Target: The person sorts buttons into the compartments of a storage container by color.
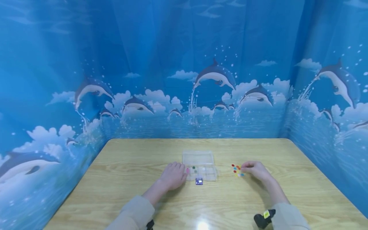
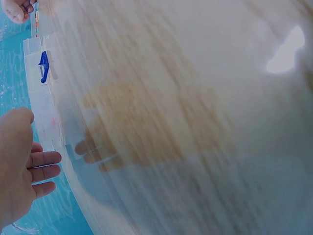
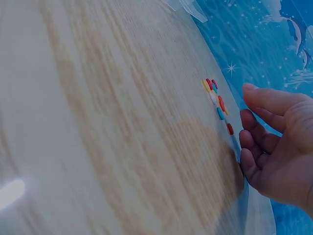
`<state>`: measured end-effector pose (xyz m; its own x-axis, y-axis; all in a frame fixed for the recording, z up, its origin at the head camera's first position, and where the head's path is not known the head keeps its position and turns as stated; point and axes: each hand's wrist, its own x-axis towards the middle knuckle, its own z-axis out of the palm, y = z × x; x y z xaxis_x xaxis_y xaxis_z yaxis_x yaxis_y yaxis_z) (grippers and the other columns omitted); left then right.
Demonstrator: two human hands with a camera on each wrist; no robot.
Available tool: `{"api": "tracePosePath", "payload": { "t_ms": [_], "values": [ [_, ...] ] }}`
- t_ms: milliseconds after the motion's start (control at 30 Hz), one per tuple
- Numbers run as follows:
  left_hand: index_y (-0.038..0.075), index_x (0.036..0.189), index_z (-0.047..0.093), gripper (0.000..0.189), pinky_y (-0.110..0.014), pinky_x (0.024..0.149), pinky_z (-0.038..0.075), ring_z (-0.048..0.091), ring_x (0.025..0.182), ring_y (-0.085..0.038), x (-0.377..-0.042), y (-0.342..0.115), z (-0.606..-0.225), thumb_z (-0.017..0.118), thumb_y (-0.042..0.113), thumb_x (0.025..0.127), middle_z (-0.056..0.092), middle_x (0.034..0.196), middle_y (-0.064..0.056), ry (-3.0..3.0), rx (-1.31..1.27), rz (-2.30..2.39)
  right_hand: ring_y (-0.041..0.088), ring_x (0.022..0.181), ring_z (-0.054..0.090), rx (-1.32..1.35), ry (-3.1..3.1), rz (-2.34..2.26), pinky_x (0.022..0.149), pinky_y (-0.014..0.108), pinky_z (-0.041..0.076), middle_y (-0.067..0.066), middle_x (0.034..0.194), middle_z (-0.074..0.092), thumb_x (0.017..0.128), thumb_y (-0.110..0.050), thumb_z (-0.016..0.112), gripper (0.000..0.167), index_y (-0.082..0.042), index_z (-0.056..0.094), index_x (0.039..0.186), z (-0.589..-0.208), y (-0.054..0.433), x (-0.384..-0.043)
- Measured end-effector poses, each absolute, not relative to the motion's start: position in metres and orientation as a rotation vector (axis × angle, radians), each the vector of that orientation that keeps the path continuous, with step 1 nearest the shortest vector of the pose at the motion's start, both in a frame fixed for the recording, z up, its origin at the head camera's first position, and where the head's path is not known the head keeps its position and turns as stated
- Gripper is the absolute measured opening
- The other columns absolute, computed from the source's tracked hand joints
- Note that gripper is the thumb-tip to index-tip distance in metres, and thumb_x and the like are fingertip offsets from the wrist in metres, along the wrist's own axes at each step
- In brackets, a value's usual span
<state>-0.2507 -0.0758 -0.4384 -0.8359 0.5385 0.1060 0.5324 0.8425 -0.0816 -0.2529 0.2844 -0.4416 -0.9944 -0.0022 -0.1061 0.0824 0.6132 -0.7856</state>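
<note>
A clear plastic compartment box (image 1: 211, 176) lies on the table with its lid (image 1: 197, 157) swung open at the back. Inside are a pink piece (image 1: 187, 171), a green round piece (image 1: 194, 167) and a few pale ones. My left hand (image 1: 173, 175) rests at the box's left end, its fingers fairly straight and holding nothing visible. On the box's front side sits a blue-purple clasp (image 2: 44, 67). To the right, small round coloured pieces (image 3: 221, 104) are spread in a cluster. My right hand (image 1: 257, 170) is bent over their right side; whether its thumb and forefinger pinch one is hidden.
The wood-grain table (image 1: 138, 153) reaches back to a blue dolphin-printed curtain (image 1: 161, 127) on the far side and both flanks. A black wrist strap device (image 1: 263, 219) shows at the right cuff. Bare tabletop separates the box from the coloured pieces.
</note>
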Motion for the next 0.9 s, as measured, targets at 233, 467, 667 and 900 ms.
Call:
{"api": "tracePosePath", "payload": {
  "t_ms": [233, 467, 667, 900],
  "values": [
    [0.005, 0.104, 0.054, 0.035, -0.038, 0.089, 0.044, 0.054, 0.094, -0.023, -0.2505, -0.0759, -0.4364, 0.037, 0.035, 0.099, 0.056, 0.094, -0.008, -2.887, -0.854, 0.086, 0.027, 0.097, 0.052, 0.008, 2.739, -1.287, 0.082, 0.044, 0.042, 0.008, 0.098, 0.062, 0.083, -0.017, 0.067, 0.020, -0.001, 0.065, 0.096, -0.4462, 0.2836, -0.2511],
    [0.004, 0.107, 0.054, 0.035, -0.039, 0.091, 0.043, 0.054, 0.097, -0.024, -0.2495, -0.0759, -0.4345, 0.038, 0.035, 0.099, 0.056, 0.096, -0.009, -2.906, -0.850, 0.079, 0.029, 0.098, 0.054, -0.046, 2.738, -1.262, 0.085, 0.048, 0.042, 0.009, 0.098, 0.063, 0.078, -0.019, 0.073, 0.027, -0.001, 0.065, 0.097, -0.4472, 0.2816, -0.2496],
    [0.004, 0.109, 0.054, 0.037, -0.039, 0.092, 0.043, 0.054, 0.100, -0.024, -0.2492, -0.0762, -0.4348, 0.037, 0.035, 0.099, 0.057, 0.100, -0.010, -2.910, -0.847, 0.089, 0.026, 0.093, 0.055, -0.061, 2.768, -1.224, 0.080, 0.043, 0.044, 0.009, 0.096, 0.063, 0.079, -0.015, 0.072, 0.022, 0.000, 0.065, 0.094, -0.4476, 0.2787, -0.2490],
    [0.003, 0.112, 0.053, 0.039, -0.040, 0.094, 0.042, 0.054, 0.102, -0.025, -0.2495, -0.0759, -0.4354, 0.036, 0.037, 0.099, 0.058, 0.103, -0.011, -2.916, -0.838, 0.110, 0.024, 0.089, 0.056, -0.099, 2.792, -1.185, 0.080, 0.043, 0.044, 0.008, 0.092, 0.062, 0.079, -0.011, 0.071, 0.018, 0.000, 0.065, 0.091, -0.4480, 0.2761, -0.2494]
  ]
}}
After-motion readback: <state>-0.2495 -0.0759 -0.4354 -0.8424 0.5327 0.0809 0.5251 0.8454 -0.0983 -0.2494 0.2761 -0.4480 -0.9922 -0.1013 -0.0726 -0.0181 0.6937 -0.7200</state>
